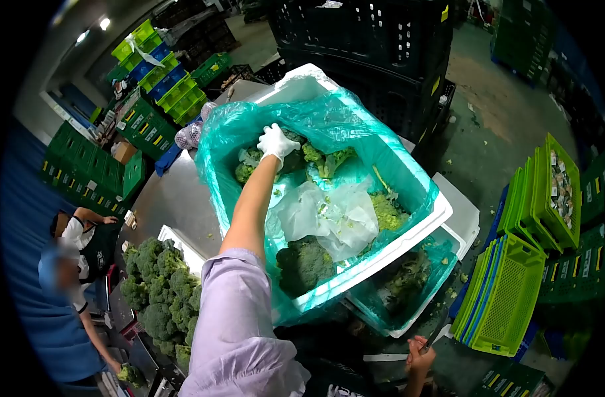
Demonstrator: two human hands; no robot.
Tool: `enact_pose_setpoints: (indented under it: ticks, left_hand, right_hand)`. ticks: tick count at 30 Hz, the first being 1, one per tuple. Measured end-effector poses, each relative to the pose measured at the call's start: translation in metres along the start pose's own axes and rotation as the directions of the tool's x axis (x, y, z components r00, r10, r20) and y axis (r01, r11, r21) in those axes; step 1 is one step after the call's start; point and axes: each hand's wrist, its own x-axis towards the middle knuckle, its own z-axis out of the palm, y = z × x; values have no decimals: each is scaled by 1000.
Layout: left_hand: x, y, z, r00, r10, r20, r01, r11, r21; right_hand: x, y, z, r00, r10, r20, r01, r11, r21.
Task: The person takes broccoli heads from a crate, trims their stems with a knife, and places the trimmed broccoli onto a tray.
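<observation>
My left hand, in a white glove, reaches into the far end of a white foam box lined with a teal plastic bag. Its fingers curl over a dark green broccoli head, partly hidden under the hand. Other broccoli heads lie in the box around a crumpled translucent sheet. Low on the right, my bare right hand is closed round a knife, its pale blade pointing left.
Piled broccoli lies on the metal table at left. A co-worker's hand touches broccoli there. A second lined box sits below mine. Green crates stand right; black crates stack behind.
</observation>
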Motion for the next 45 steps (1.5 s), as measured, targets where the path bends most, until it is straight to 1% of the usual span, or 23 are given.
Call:
enact_pose_setpoints:
  ticks: [3, 5, 6, 7, 9, 11, 13, 14, 17, 19, 21, 24, 25, 27, 28, 32, 34, 35, 38, 41, 42, 43, 45]
  left_hand:
    - [-14, 0, 1, 997, -17, -74, 15, 1000, -27]
    - [-23, -6, -2, 974, 53, -222, -55, 998, -5]
    - [-36, -7, -14, 952, 169, -254, -166, 986, 31]
    - [-40, -9, -21, 951, 170, -258, -168, 985, 31]
    - [-44, -13, -33, 899, 344, -270, -328, 939, 103]
    - [-34, -15, -37, 973, 168, -158, -168, 986, 11]
    - [-46, -11, -56, 982, 185, -40, -184, 983, 13]
    - [-51, -11, -64, 981, 191, -41, -191, 982, 16]
    - [-81, -9, -100, 906, 421, -53, -407, 898, 169]
    - [-92, -22, -125, 853, 520, -54, -507, 848, 155]
    - [-97, -35, -151, 856, 515, -42, -514, 857, 34]
    - [-106, -63, -175, 898, 439, -35, -441, 896, -49]
    - [-111, -73, -181, 880, 470, -70, -474, 877, -71]
    - [-127, -84, -196, 946, 267, 185, -181, 906, -383]
    - [-129, -95, -195, 948, 267, 176, -154, 864, -480]
    - [-138, -137, -177, 914, 308, 265, 30, 598, -801]
    - [-141, -146, -166, 861, 401, 312, 146, 393, -908]
    - [-146, -146, -158, 838, 476, 268, 171, 238, -956]
    - [-164, -120, -148, 767, 615, 185, 211, 30, -977]
    - [-199, -89, -151, 791, 560, 244, 279, 24, -960]
    - [-206, -79, -146, 787, 574, 225, 256, 27, -966]
    - [-224, -64, -148, 806, 542, 240, 283, 4, -959]
    - [-235, -44, -130, 734, 641, 226, 334, -50, -941]
  right_hand:
    - [0, -7, -1, 1000, -18, 6, 18, 1000, 2]
    - [-1, -15, 0, 998, -59, 39, 57, 998, 34]
    - [-2, -18, 0, 998, -52, 40, 49, 997, 64]
    - [-2, -21, 1, 998, -55, 40, 52, 996, 67]
    - [-4, -27, 1, 1000, -20, 11, 19, 998, 53]
    - [-7, -35, 2, 1000, -13, -2, 13, 998, 61]
    - [-10, -42, 2, 1000, -5, -12, 6, 998, 64]
    - [-11, -44, 3, 1000, -1, -22, 3, 997, 72]
    - [-8, -38, 3, 999, -16, -40, 19, 997, 79]
    - [-6, -32, 5, 999, -27, -32, 30, 996, 82]
    - [-4, -35, 10, 999, -38, -20, 40, 995, 96]
    - [-1, -41, 18, 996, -88, 19, 85, 988, 129]
    - [-1, -42, 20, 992, -122, 29, 116, 983, 145]
    - [-2, -49, 23, 990, -137, 39, 131, 982, 137]
    - [-5, -56, 25, 988, -146, 58, 138, 983, 120]
    - [-7, -52, 20, 972, -218, 89, 210, 973, 93]
    - [-8, -49, 18, 957, -270, 103, 262, 961, 89]
    - [-9, -48, 17, 957, -271, 101, 262, 960, 96]
    - [-18, -53, 17, 931, -327, 163, 323, 945, 51]
    - [-35, -71, 18, 916, -350, 195, 355, 935, 6]
    - [-34, -69, 21, 871, -464, 160, 470, 883, -1]
    - [-41, -77, 21, 870, -456, 185, 465, 885, -2]
    - [-50, -88, 24, 811, -546, 211, 559, 829, -4]
